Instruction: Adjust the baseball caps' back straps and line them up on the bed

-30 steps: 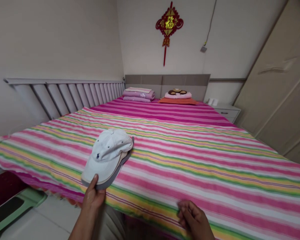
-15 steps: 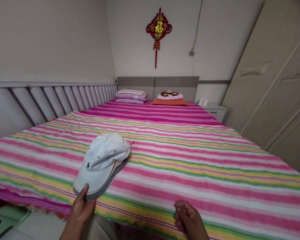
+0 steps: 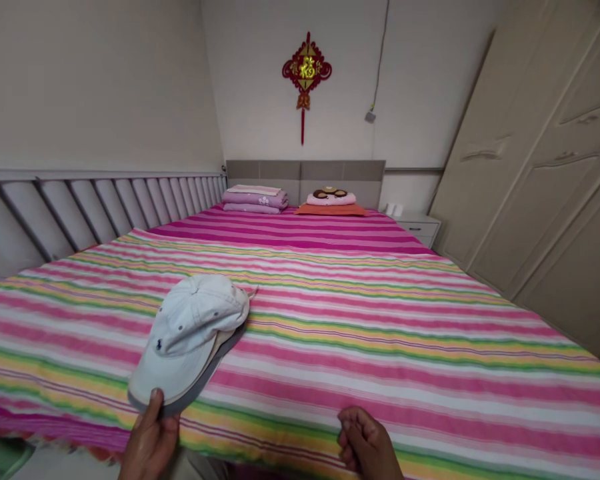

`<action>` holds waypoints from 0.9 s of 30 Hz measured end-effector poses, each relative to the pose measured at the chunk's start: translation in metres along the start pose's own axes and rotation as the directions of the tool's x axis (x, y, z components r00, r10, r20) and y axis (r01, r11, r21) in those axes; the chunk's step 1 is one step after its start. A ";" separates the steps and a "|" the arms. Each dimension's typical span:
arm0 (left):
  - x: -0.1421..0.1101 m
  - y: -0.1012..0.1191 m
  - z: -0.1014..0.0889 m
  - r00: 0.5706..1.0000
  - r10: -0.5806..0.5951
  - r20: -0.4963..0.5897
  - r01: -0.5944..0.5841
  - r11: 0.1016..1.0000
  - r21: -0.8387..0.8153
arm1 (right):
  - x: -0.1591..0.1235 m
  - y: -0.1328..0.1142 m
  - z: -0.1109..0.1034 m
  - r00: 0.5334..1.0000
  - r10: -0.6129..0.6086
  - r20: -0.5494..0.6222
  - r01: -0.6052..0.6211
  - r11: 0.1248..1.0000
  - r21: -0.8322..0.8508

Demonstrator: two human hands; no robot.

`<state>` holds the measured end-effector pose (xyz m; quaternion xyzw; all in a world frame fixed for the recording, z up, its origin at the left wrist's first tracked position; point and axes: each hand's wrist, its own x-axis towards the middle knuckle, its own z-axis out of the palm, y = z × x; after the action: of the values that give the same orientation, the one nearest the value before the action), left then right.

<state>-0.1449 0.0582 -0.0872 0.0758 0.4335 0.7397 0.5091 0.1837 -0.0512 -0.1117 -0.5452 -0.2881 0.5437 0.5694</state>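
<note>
A white baseball cap (image 3: 195,327) with a small dark embroidered logo is held just over the striped bed cover (image 3: 380,373), its brim pointing toward me. My left hand (image 3: 150,437) pinches the brim's front edge, the thumb on top and the fingers underneath. Whether the cap's back touches the cover I cannot tell. To the right, my right hand (image 3: 367,440) is loosely closed above the cover's near edge, fingers curled in, with nothing seen in it.
Folded purple bedding (image 3: 255,200) and a pink folded piece (image 3: 331,199) on an orange one lie by the headboard (image 3: 340,175). A slatted rail (image 3: 130,207) runs along the left. At right stand a white nightstand (image 3: 420,227) and beige wardrobe doors (image 3: 525,167).
The view has shifted slightly, so the bed, the cap and both hands appear a little farther left and lower. My left hand keeps its hold on the brim; my right hand stays curled.
</note>
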 end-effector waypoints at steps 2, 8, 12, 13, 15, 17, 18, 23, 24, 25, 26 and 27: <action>0.000 -0.003 0.001 1.000 0.016 -0.027 -0.017 0.999 -0.032 | 0.001 0.000 0.000 1.000 0.002 -0.003 -0.002 1.000 0.002; 0.001 -0.012 0.001 0.995 0.084 -0.049 -0.086 0.995 -0.052 | 0.002 0.006 -0.001 1.000 -0.013 -0.004 0.013 1.000 0.019; -0.004 -0.010 0.003 0.994 0.092 -0.059 -0.094 0.995 -0.028 | 0.002 0.009 -0.004 1.000 -0.024 0.019 0.024 0.999 0.026; -0.006 -0.010 0.004 0.993 0.094 -0.068 -0.096 0.995 -0.027 | 0.002 0.009 -0.004 0.999 -0.026 0.018 0.026 0.999 0.023; -0.009 -0.009 0.006 0.992 0.097 -0.084 -0.100 0.995 -0.028 | 0.002 0.009 -0.004 1.000 -0.027 0.012 0.027 1.000 0.009; -0.010 -0.009 0.008 0.991 0.108 -0.085 -0.110 0.994 -0.021 | 0.002 0.009 -0.003 1.000 -0.024 0.009 0.024 1.000 -0.003; -0.010 -0.010 0.008 0.990 0.114 -0.083 -0.116 0.993 -0.015 | 0.003 0.009 -0.003 1.000 -0.019 0.011 0.019 1.000 -0.008; -0.004 -0.013 0.002 0.987 0.139 -0.085 -0.132 0.988 0.081 | 0.003 0.009 -0.004 0.999 -0.026 0.019 0.026 1.000 -0.010; -0.003 -0.014 0.001 0.986 0.142 -0.087 -0.133 0.986 0.100 | 0.003 0.010 -0.004 0.999 -0.027 0.017 0.027 1.000 -0.014; -0.003 -0.014 0.000 0.985 0.146 -0.086 -0.136 0.984 0.113 | 0.003 0.010 -0.004 1.000 -0.027 0.015 0.027 0.999 -0.017; -0.003 -0.014 0.000 0.985 0.147 -0.088 -0.136 0.984 0.117 | 0.003 0.010 -0.004 1.000 -0.023 0.014 0.023 1.000 -0.021; -0.004 -0.014 0.000 0.985 0.143 -0.093 -0.132 0.985 0.109 | 0.003 0.009 -0.004 1.000 -0.019 0.017 0.019 1.000 -0.024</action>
<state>-0.1335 0.0564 -0.0959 0.0942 0.4897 0.7527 0.4298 0.1848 -0.0514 -0.1222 -0.5446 -0.3045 0.5393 0.5655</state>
